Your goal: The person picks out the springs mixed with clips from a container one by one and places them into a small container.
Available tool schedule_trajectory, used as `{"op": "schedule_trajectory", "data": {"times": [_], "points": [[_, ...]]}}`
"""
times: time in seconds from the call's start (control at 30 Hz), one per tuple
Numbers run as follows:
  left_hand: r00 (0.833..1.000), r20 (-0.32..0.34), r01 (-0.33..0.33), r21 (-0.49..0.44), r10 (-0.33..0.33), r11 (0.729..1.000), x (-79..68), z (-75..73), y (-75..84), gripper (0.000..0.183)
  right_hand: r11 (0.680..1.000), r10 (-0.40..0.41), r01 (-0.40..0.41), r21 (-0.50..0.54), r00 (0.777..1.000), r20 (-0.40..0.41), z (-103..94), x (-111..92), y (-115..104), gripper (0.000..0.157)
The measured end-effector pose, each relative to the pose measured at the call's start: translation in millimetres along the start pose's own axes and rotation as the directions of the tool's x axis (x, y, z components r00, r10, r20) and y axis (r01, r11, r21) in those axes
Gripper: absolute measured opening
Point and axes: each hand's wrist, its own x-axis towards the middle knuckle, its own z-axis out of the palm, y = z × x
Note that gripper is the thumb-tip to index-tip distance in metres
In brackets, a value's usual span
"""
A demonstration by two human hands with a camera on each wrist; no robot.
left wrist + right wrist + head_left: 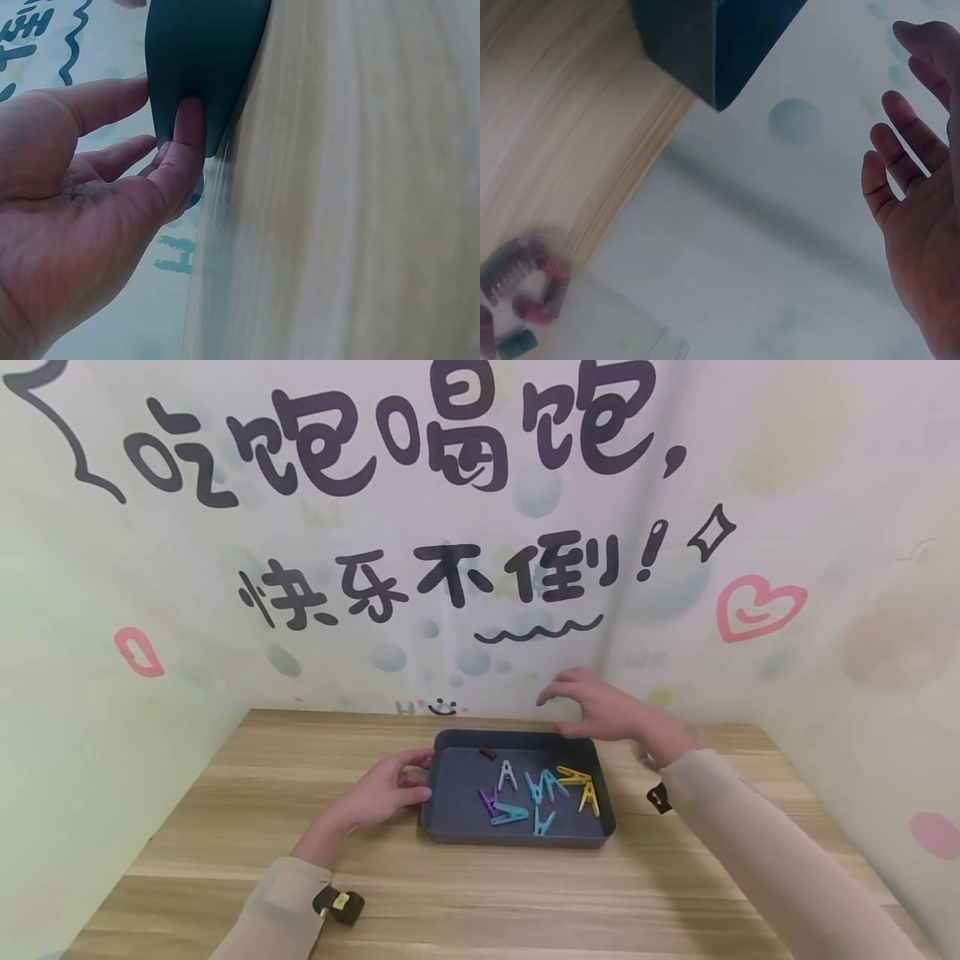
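A dark grey rectangular tray (465, 793) lies on the wooden table. Inside it are several clothespins: blue ones (510, 813), yellow ones (589, 798), a purple one (491, 802) and a pale grey one (507, 774). A small brown piece (487, 752) lies near the tray's back wall. My left hand (386, 791) touches the tray's left side with its fingertips; the left wrist view shows a fingertip (190, 120) against the outer wall. Above the tray's back right corner, my right hand (600, 706) is in the air, fingers loosely bent and holding nothing.
The wooden table (300, 752) meets a printed wall covering (360, 668) at the back. Low in the right wrist view is a blurred cluster of red and dark ribbed pieces (536, 281) near the table edge. Each sleeve carries a small black device (341, 903).
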Motion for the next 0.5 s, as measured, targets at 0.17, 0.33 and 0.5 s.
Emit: {"op": "schedule_trajectory", "data": {"times": [0.17, 0.33, 0.5], "points": [[1.0, 0.006, -0.005, 0.007, 0.005, 1.0, 0.0, -0.2, -0.4, 0.065, 1.0, -0.03, 0.03, -0.008, 0.999, 0.014, 8.5, 13.4, -5.5, 0.036], [1.0, 0.013, -0.018, 0.006, 0.018, 1.0, -0.2, -0.8, -1.0, 0.065, 1.0, -0.024, 0.024, -0.001, 0.998, 0.058, 15.1, 26.9, -12.5, 0.035], [1.0, 0.007, -0.013, 0.007, 0.013, 1.0, 0.2, -0.4, -1.7, 0.065, 0.999, -0.038, 0.042, -0.026, 0.992, 0.121, 19.1, 41.2, -23.3, 0.035]]}}
